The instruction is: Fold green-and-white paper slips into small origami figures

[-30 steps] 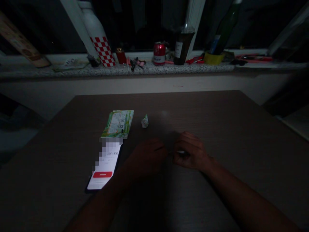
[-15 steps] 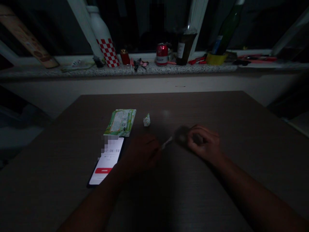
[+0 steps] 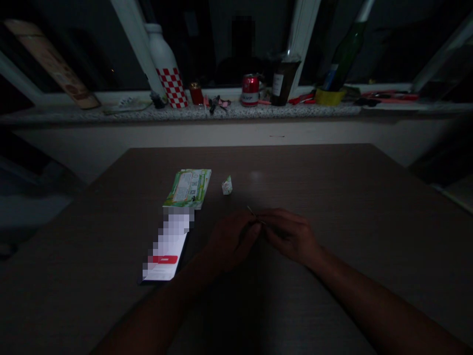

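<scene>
My left hand (image 3: pixel 234 239) and my right hand (image 3: pixel 290 234) meet fingertip to fingertip above the middle of the table. Between them is a thin pale strip (image 3: pixel 252 211), with one end poking up past the fingers. Both hands are closed in a pinch around it; the fingers hide most of the strip, and the dim light blurs its kind. Just beyond the hands stands a small folded paper piece (image 3: pixel 226 186), white and green. Left of it lies a stack of green printed packets or leaflets (image 3: pixel 188 189).
A lit phone (image 3: pixel 166 249) lies beside my left forearm on the brown table (image 3: pixel 351 197). Along the granite windowsill (image 3: pixel 221 111) stand a checkered bottle (image 3: pixel 172 84), a red can (image 3: pixel 250 90), a dark cup (image 3: pixel 283 84), a green bottle (image 3: pixel 345 54) and a yellow tape roll (image 3: pixel 330 96).
My right hand has moved left, and its fingertips now meet those of my left hand at the strip. The strip, earlier sticking out rightward from my left hand, is now mostly covered.
</scene>
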`<state>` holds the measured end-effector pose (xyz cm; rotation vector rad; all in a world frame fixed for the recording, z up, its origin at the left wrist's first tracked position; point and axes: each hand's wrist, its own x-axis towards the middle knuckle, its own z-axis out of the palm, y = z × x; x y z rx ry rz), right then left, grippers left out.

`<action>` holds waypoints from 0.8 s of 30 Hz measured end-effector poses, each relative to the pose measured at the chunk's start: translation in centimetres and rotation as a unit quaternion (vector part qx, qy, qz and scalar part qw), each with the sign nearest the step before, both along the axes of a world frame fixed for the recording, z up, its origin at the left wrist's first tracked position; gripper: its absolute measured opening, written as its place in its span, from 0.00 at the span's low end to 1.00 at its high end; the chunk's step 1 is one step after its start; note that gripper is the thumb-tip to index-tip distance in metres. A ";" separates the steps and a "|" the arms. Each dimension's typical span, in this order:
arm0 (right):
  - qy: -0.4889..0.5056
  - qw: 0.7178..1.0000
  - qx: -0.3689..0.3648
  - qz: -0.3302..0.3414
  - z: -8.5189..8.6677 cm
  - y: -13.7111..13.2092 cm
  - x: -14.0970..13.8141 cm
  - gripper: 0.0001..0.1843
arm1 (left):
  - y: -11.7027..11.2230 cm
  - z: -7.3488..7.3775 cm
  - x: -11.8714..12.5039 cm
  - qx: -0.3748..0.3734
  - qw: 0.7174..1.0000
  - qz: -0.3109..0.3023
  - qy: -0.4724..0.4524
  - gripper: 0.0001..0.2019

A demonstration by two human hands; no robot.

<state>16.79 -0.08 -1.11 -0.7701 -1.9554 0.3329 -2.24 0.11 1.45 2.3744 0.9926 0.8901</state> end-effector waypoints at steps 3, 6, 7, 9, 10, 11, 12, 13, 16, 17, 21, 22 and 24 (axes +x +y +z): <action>0.016 0.999 -0.021 -0.041 0.0 -0.1 0.2 0.09 | 0.1 -0.2 -0.1 0.077 0.995 0.060 0.005 0.05; 0.027 0.997 -0.028 -0.069 0.0 -0.3 0.3 0.07 | 0.3 -0.1 -0.1 0.145 0.984 0.098 0.019 0.05; 0.028 0.997 -0.030 -0.064 0.1 -0.4 0.3 0.07 | 0.3 0.0 0.0 0.162 0.982 0.094 0.026 0.05; 0.026 0.998 -0.032 -0.043 0.2 -0.4 0.2 0.08 | 0.3 0.2 0.1 0.186 0.979 0.072 0.036 0.04; 0.026 0.999 -0.030 -0.028 0.3 -0.4 0.1 0.08 | 0.3 0.3 0.1 0.192 0.979 0.062 0.038 0.03; 0.028 0.999 -0.025 -0.011 0.3 -0.4 0.1 0.08 | 0.2 0.4 0.2 0.195 0.979 0.054 0.039 0.03; 0.030 0.999 -0.017 0.004 0.4 -0.4 0.0 0.08 | 0.2 0.5 0.2 0.195 0.979 0.048 0.040 0.03; 0.030 0.999 -0.009 0.015 0.4 -0.4 0.0 0.09 | 0.2 0.5 0.3 0.194 0.979 0.044 0.041 0.03; 0.019 1.000 0.006 0.020 0.5 -0.6 0.0 0.09 | 0.1 0.6 0.3 0.192 0.980 0.035 0.043 0.03; 0.013 1.000 0.005 0.015 0.5 -0.6 0.0 0.09 | 0.1 0.5 0.3 0.190 0.980 0.034 0.043 0.03; -0.007 1.000 0.012 0.011 0.6 -0.7 -0.1 0.10 | 0.3 0.4 0.1 0.190 0.980 0.022 0.048 0.03; -0.012 1.000 0.018 0.011 0.7 -0.7 -0.1 0.10 | 0.3 0.3 0.1 0.192 0.980 0.019 0.049 0.03; -0.019 0.999 0.028 0.007 0.7 -0.7 -0.1 0.10 | 0.3 0.3 0.0 0.195 0.979 0.015 0.051 0.03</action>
